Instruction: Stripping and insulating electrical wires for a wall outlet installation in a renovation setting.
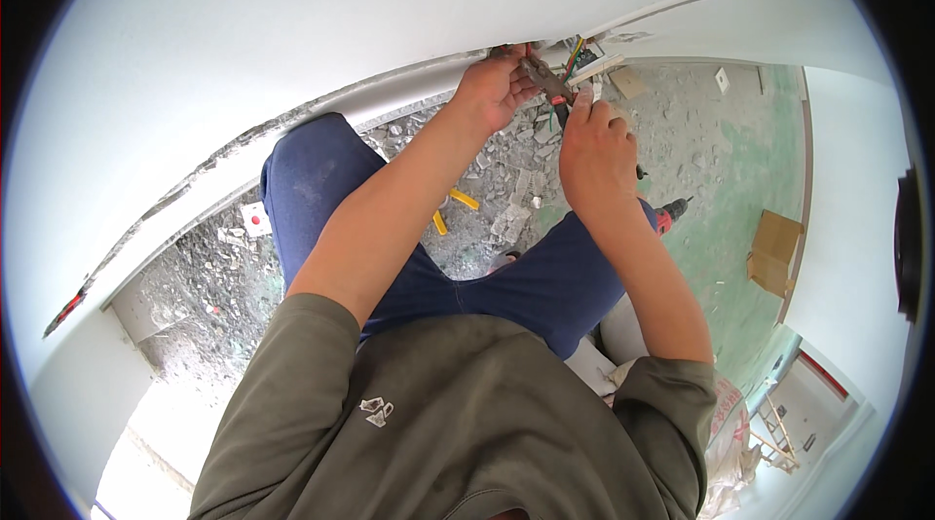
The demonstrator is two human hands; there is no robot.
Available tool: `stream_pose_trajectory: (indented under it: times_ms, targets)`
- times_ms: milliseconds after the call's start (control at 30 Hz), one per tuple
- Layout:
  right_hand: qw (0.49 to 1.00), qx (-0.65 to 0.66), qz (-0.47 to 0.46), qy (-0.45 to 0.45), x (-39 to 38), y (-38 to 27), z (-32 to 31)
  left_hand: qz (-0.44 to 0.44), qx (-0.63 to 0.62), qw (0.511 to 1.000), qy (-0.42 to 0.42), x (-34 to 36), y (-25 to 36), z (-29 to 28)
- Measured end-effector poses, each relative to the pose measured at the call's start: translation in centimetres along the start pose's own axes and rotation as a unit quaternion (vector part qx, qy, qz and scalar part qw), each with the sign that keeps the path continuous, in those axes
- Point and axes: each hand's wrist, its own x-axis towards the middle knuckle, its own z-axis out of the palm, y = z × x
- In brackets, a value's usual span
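My right hand [599, 150] is closed around the handles of a pair of pliers [547, 82] with red and dark grips. The metal jaws point up and left, toward a cut-out low in the white wall. Beside the jaws, my left hand [490, 92] has its fingers curled at the opening, pinching what looks like a short red wire [529, 50]; its far end is hidden. Just right of the jaws, several coloured wires [576, 55] come out of the wall near a dark wall box [589, 56].
Rubble [526, 150] covers the floor beneath my hands. A yellow-handled tool [465, 199] lies between my knees. Beyond my right knee is a red and black power drill [668, 216]. Farther right sits a cardboard box [774, 252]; a white plate [255, 219] lies left.
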Motion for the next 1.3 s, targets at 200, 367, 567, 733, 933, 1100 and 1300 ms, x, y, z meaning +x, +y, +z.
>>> stream_pose_trajectory:
  times_ms: [200, 367, 567, 733, 933, 1100, 1300]
  targets:
    - [1.0, 0.01, -0.023, 0.008, 0.0, 0.6, 0.6, 0.005, 0.003, 1.0, -0.012, 0.3, -0.1, -0.2]
    - [0.979, 0.179, -0.007, -0.098, 0.6, 2.2, 1.5, 0.006, 0.006, 1.0, 0.002, 0.1, -0.1, 0.0]
    - [0.92, 0.37, -0.019, -0.124, 1.5, 4.3, 3.1, 0.005, 0.009, 1.0, -0.005, 0.1, 0.1, 0.1]
    - [0.74, 0.571, 0.083, -0.346, 2.4, 5.0, 2.0, 0.016, 0.014, 1.0, -0.006, -0.3, 0.2, 0.3]
    - [0.481, 0.777, 0.132, -0.385, 1.5, 4.6, 4.4, 0.027, 0.028, 0.999, -0.026, -0.5, 0.1, 0.2]
    - [0.276, 0.856, 0.154, -0.409, 0.2, 3.4, 5.4, 0.027, 0.019, 0.999, -0.026, -0.4, 0.0, 0.1]
    - [-0.158, 0.925, 0.088, -0.333, -2.3, -2.4, 8.4, 0.034, -0.044, 0.998, -0.04, 0.1, -0.2, -0.2]
